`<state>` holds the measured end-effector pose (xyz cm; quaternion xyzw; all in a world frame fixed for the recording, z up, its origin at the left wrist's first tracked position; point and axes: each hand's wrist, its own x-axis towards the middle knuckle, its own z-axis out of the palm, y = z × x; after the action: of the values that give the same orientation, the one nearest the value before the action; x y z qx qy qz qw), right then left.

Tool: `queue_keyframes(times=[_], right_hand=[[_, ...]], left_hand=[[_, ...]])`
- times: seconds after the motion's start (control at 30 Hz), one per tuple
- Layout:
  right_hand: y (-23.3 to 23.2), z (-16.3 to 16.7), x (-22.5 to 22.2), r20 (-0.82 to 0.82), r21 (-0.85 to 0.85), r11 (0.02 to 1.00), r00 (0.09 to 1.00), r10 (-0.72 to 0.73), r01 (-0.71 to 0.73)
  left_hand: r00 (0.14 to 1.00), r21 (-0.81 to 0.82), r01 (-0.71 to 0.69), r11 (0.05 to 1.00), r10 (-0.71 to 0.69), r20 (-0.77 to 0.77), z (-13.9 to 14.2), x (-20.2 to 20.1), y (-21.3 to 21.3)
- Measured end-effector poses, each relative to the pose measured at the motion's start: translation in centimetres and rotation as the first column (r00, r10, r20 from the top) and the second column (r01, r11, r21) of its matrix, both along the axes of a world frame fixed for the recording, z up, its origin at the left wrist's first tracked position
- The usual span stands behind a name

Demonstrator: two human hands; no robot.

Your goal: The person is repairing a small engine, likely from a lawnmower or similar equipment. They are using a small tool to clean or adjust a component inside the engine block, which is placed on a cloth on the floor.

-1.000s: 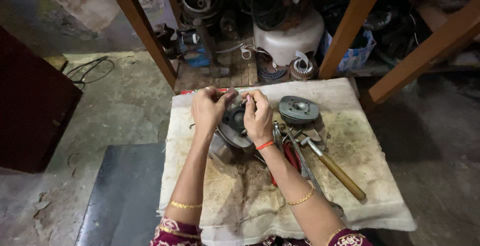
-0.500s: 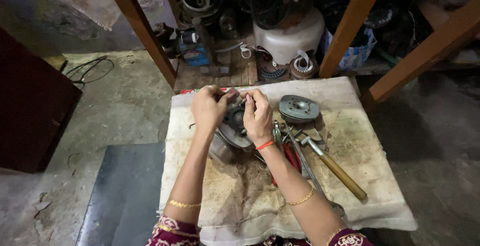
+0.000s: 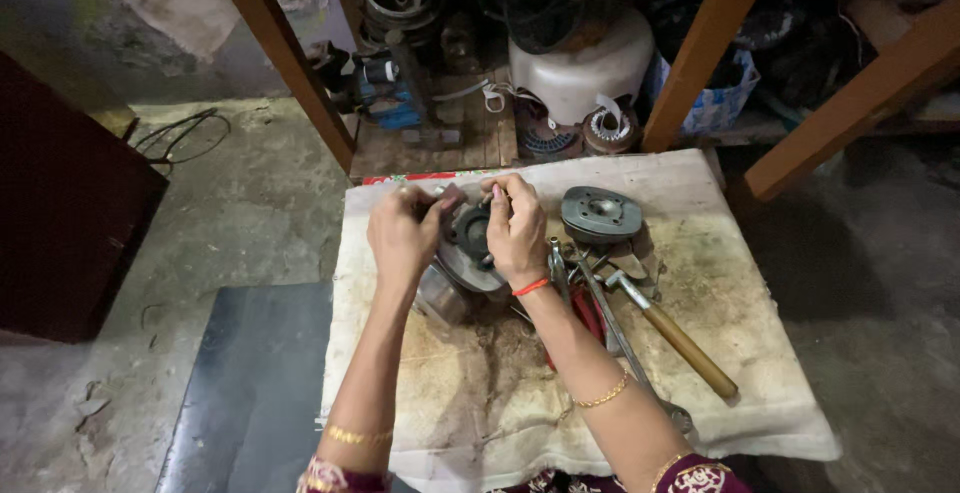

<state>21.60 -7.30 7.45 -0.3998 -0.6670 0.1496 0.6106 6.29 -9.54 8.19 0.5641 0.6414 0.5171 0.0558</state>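
1. Head view, work surface: a stained cloth [image 3: 700, 353] covers the low bench. The round metal motor part [image 3: 468, 253] sits on it at 10 o'clock from the cloth's centre.
2. Your left hand [image 3: 402, 238] is curled closed over the part's left upper edge, fingers pinching something small there; what it pinches cannot be made out.
3. Your right hand [image 3: 517, 225] is closed on the part's right upper edge, fingertips meeting your left hand's at 12 o'clock of the part.
4. A grey round cover [image 3: 600, 215] lies just beside your right hand, at its 3 o'clock, apart from the part.
5. A wooden-handled hammer [image 3: 680, 338] lies at 4 o'clock from the part, handle pointing to 4 o'clock.
6. Red-handled pliers [image 3: 588, 315] lie partly under your right forearm.
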Motion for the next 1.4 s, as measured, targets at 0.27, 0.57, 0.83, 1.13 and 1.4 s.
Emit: queue_keyframes(times=[0.27,0.57,0.83,1.13,1.4], right_hand=[[0.1,-0.2,0.4,0.000,0.009,1.000,1.000,-0.007,0.007],[0.0,-0.2,0.6,-0.014,0.022,1.000,1.000,0.018,-0.018],[0.2,-0.3,0.1,-0.014,0.001,1.000,1.000,-0.001,0.001],[-0.1,-0.3,0.5,0.015,0.003,1.000,0.999,-0.031,0.031],[0.2,-0.3,0.2,-0.003,0.004,1.000,1.000,-0.002,0.002]], left_hand=[[0.997,0.003,0.079,0.997,-0.079,-0.014,0.4,1.7,3.9],[0.983,-0.014,0.109,0.994,-0.106,0.150,-0.4,0.4,0.5],[0.994,0.006,0.094,0.996,-0.094,-0.052,2.0,0.2,2.2],[0.992,0.184,0.116,0.976,-0.103,-0.079,0.7,1.5,2.4],[0.997,0.081,0.078,0.994,-0.078,0.001,0.0,-0.1,-0.3]])
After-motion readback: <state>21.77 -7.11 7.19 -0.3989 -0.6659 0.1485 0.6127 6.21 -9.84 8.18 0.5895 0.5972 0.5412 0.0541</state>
